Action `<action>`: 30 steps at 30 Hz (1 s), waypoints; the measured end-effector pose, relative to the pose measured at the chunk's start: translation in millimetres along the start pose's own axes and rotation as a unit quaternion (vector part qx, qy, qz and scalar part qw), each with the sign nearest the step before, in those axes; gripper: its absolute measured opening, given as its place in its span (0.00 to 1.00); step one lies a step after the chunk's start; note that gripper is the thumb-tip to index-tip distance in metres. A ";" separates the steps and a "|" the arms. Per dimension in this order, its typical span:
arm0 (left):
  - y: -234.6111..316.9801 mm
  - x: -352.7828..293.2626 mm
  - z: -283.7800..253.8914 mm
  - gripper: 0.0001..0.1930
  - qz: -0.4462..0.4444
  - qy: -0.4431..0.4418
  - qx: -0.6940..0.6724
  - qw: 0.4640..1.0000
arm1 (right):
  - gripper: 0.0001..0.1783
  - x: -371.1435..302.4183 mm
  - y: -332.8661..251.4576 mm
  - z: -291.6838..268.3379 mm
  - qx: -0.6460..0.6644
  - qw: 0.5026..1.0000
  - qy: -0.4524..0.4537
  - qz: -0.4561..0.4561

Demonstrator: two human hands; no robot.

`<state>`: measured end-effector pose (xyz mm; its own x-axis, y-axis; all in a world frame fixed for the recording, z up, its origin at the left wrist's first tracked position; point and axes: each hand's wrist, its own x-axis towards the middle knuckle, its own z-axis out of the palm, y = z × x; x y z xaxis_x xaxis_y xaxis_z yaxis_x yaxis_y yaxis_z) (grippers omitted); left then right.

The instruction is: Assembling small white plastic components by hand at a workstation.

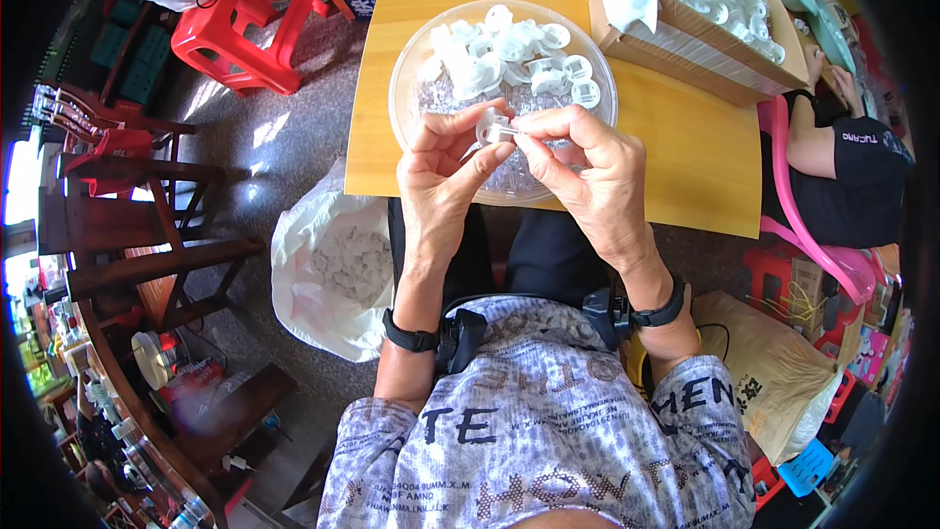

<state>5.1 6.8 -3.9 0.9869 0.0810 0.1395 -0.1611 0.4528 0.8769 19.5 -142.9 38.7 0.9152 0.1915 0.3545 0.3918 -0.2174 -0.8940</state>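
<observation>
A small white plastic piece with a rounded flange [493, 125] is being pinched between the thumb and fingers of the left hand [436, 162], while a thin pale part [510, 131] at its right side is being gripped by the fingers of the right hand [594, 162]; whether the two are joined cannot be told. Both are being held above a round clear plastic tub [610, 88], where white plastic pieces [490, 49] are being heaped beyond the fingers and clear plastic pieces [516, 178] are lying beneath them. The tub is being supported by a yellow wooden table [676, 162]. Farther right of the fingers, white pieces are being contained in an open brown cardboard box [685, 61].
</observation>
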 end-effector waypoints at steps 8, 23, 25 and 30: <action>-0.7 0.9 -1.1 0.15 -0.024 0.000 -0.019 1.000 | 0.05 -0.1 4.5 3.0 -0.007 1.000 0.006 -0.014; -1.0 -2.4 -0.5 0.16 0.041 -0.022 0.028 0.999 | 0.05 4.6 7.3 -2.6 -0.020 1.000 -0.009 -0.009; 0.6 -3.1 -4.0 0.16 -0.010 -0.024 0.003 1.000 | 0.04 4.8 9.1 -3.8 0.014 1.000 -0.009 0.023; 5.8 -3.7 -4.4 0.18 -0.031 -0.025 0.010 0.999 | 0.04 1.3 11.6 -5.2 0.078 0.994 -0.017 0.080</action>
<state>0.5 13.0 -1.4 0.9943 0.0089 0.1060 -0.0992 0.4382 0.8934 25.7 -150.1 30.2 0.9599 0.1986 0.1977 0.2200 -0.0973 -0.9706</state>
